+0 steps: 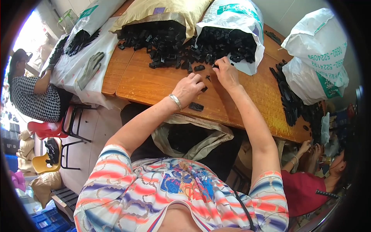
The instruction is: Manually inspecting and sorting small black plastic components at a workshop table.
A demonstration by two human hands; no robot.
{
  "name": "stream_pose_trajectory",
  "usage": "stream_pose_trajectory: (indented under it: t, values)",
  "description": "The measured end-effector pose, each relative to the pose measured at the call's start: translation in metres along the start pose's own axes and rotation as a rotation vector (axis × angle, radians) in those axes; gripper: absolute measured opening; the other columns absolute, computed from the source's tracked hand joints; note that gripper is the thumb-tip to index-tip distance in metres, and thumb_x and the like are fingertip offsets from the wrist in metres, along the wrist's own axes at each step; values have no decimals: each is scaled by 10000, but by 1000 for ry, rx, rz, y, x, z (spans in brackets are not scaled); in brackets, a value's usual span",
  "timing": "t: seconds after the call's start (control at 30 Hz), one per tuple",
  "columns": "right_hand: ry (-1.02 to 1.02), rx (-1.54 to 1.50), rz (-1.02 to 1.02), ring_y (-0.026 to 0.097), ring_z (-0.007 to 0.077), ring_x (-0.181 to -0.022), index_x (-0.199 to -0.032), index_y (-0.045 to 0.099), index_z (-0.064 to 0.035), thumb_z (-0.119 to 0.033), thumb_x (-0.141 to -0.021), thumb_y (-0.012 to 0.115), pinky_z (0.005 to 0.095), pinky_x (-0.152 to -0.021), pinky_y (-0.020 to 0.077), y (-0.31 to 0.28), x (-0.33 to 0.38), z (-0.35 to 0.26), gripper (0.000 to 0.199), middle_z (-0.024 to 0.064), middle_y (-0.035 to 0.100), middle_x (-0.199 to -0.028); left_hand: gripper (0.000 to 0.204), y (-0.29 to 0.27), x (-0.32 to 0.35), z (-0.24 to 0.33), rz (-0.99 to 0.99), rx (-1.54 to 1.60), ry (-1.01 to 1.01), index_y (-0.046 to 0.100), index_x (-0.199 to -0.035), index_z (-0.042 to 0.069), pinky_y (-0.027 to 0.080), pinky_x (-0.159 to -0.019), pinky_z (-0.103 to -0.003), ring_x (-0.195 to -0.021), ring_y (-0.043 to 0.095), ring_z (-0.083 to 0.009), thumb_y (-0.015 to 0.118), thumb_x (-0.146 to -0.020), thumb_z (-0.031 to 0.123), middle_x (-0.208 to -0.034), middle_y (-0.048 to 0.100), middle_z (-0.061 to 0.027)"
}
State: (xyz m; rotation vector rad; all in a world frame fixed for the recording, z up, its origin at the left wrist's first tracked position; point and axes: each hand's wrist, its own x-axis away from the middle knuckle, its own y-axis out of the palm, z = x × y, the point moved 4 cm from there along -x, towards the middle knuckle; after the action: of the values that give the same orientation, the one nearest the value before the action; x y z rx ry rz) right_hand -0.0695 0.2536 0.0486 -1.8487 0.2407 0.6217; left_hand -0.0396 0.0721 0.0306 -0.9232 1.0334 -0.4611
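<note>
Striped shirt point(185, 189) fabric covers my torso, nearest the camera and in front of the near edge of the table point(139, 83). Between shirt and table, below the table's near edge, an open lap sack point(224, 136) is positioned with its mouth facing up. My left hand point(186, 89), with a bracelet point(175, 101) at the wrist, is over the near half of the table; its fingers are curled narrow, with a black part point(204, 89) at the tips. My right hand point(228, 74) is farther in over the table, thumb and fingers pinched together on a small dark piece point(215, 66). On the table surface, a loose block point(196, 106) lies by the near edge, and a second block point(199, 68) lies toward the middle, near the pile point(166, 50). That pile of black parts spreads over the far side of the table, out of the mouths of a yellow sack point(166, 17) and a white sack point(232, 19). Long strips point(288, 102) lie along the table's right end. Left of the table, a glove point(91, 70) rests on a white sheet point(71, 73).
</note>
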Motion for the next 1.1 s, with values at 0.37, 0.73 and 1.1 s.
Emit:
stream_pose_trajectory:
  t: [0.37, 0.73, 1.1]
  values:
    - [509, -886, 100, 616, 86, -609, -1032, 644, -19, -55, -876, 642, 259, -553, 505, -11, 58, -20, 159, 39, 621, -839, 337, -5, 17, -14, 84, 248, -309, 650, -1073, 59, 484, -884, -388, -1017, 546, -305, 753, -759, 128, -1035, 589, -107]
    - [243, -279, -8, 652, 316, -824, -1033, 639, -45, 1, -781, 660, 394, -718, 526, -29, 76, -49, 256, 122, 628, -958, 237, -3, 15, -17, 20, 273, -380, 687, -987, 87, 490, -870, -376, -1003, 547, -282, 752, -765, 138, -1011, 599, -80]
    - [-36, -89, -154, 640, 314, -879, -1079, 634, -36, 17, -815, 583, 384, -716, 539, -14, 67, -74, 274, 109, 588, -995, 245, 4, 15, -20, 13, 258, -376, 695, -986, 70, 489, -892, -374, -1014, 549, -280, 751, -757, 134, -1022, 605, -81]
